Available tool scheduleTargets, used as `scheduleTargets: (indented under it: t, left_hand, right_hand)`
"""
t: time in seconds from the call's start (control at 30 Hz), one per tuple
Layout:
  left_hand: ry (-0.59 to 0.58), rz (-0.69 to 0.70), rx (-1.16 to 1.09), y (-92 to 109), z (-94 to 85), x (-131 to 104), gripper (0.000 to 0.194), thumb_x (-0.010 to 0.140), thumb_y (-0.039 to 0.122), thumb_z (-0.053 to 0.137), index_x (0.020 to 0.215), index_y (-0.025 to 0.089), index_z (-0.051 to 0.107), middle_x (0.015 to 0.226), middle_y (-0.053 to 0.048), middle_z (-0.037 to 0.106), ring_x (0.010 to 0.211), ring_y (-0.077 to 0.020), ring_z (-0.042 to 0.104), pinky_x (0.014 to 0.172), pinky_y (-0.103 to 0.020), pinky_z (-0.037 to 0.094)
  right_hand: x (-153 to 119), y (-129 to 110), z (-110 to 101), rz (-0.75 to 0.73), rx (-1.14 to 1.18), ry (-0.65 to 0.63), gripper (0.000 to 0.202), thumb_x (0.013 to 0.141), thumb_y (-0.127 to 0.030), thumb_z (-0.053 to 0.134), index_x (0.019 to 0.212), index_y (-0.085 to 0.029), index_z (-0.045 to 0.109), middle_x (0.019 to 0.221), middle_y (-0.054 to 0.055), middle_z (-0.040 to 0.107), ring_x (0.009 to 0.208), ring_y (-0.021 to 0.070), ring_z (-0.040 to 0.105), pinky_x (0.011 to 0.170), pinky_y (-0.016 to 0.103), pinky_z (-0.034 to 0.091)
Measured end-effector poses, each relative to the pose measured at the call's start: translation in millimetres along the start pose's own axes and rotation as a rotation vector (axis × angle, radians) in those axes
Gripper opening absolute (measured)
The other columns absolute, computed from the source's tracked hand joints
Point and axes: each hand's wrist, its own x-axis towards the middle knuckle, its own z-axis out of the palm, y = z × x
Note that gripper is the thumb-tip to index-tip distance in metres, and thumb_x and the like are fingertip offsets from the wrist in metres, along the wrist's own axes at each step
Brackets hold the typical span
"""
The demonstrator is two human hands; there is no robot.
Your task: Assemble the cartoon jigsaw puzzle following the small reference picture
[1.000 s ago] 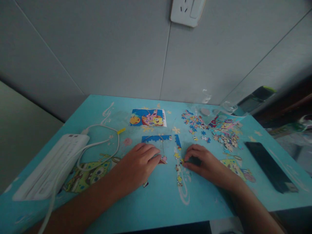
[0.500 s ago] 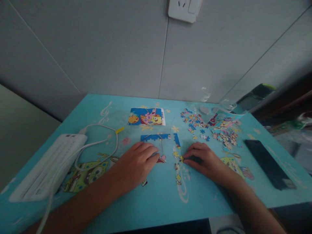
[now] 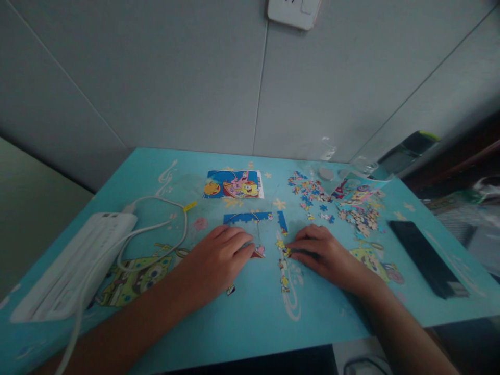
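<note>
My right hand (image 3: 322, 251) pinches a small yellow puzzle piece (image 3: 288, 252) beside a column of yellow and white pieces (image 3: 284, 282). My left hand (image 3: 226, 255) rests palm down with bent fingers, its tips beside a red and pink joined section (image 3: 260, 252); whatever lies beneath it is hidden. Above the hands run a blue joined strip (image 3: 246, 217) and a short blue upright section (image 3: 282, 222). A loose dark and white piece (image 3: 231, 290) lies below my left hand. The picture card (image 3: 233, 184) is farther back.
Loose puzzle pieces (image 3: 308, 190) and another pile (image 3: 361, 217) lie back right, near a standing picture sheet (image 3: 357, 188). A black flat object (image 3: 427, 259) is at right. A white power strip (image 3: 76, 265) with a looping cable (image 3: 186, 229) occupies the left.
My right hand has shifted slightly left with the yellow piece, closer to the column. My left hand keeps nearly the same place. The view has tilted slightly.
</note>
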Motion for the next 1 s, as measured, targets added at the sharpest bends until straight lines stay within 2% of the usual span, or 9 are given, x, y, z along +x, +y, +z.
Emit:
scheduleTargets:
  t: [0.4,0.67,0.87,1.0]
  left_hand:
    - [-0.029,0.007,-0.012,0.6,4.0,-0.7,0.021,0.101,0.016,0.051,0.117,0.016,0.065,0.113,-0.008,0.065,0.11,-0.0247,0.058,0.095,-0.044,0.049]
    - [-0.071,0.039,-0.018,1.9,6.1,-2.6,0.031,0.098,0.013,0.056,0.128,0.014,0.06,0.117,-0.011,0.064,0.112,-0.0265,0.057,0.097,-0.046,0.048]
    - [-0.036,0.11,0.023,3.8,5.5,0.2,0.028,0.1,0.015,0.052,0.126,0.012,0.062,0.115,-0.011,0.067,0.107,-0.0252,0.059,0.093,-0.043,0.05]
    - [-0.017,0.084,0.042,2.4,5.3,0.3,0.025,0.101,0.016,0.052,0.124,0.015,0.063,0.115,-0.009,0.067,0.109,-0.0247,0.059,0.095,-0.043,0.049]
  right_hand:
    - [12.0,-8.9,19.8,0.031,-0.07,0.087,0.023,0.094,-0.043,0.069,0.104,-0.022,0.073,0.098,0.008,0.069,0.095,0.0246,0.062,0.085,0.041,0.047]
    - [14.0,-11.3,23.9,0.041,-0.031,0.1,0.019,0.094,-0.038,0.07,0.105,-0.022,0.071,0.099,0.008,0.068,0.096,0.0247,0.061,0.086,0.041,0.047]
    - [16.3,-11.9,26.4,0.032,0.04,0.095,0.016,0.094,-0.033,0.071,0.106,-0.022,0.069,0.102,0.008,0.068,0.098,0.0245,0.061,0.088,0.041,0.047]
    - [20.7,-14.5,28.0,0.006,0.031,0.099,0.021,0.095,-0.038,0.069,0.107,-0.021,0.069,0.101,0.008,0.068,0.097,0.0246,0.061,0.088,0.041,0.046]
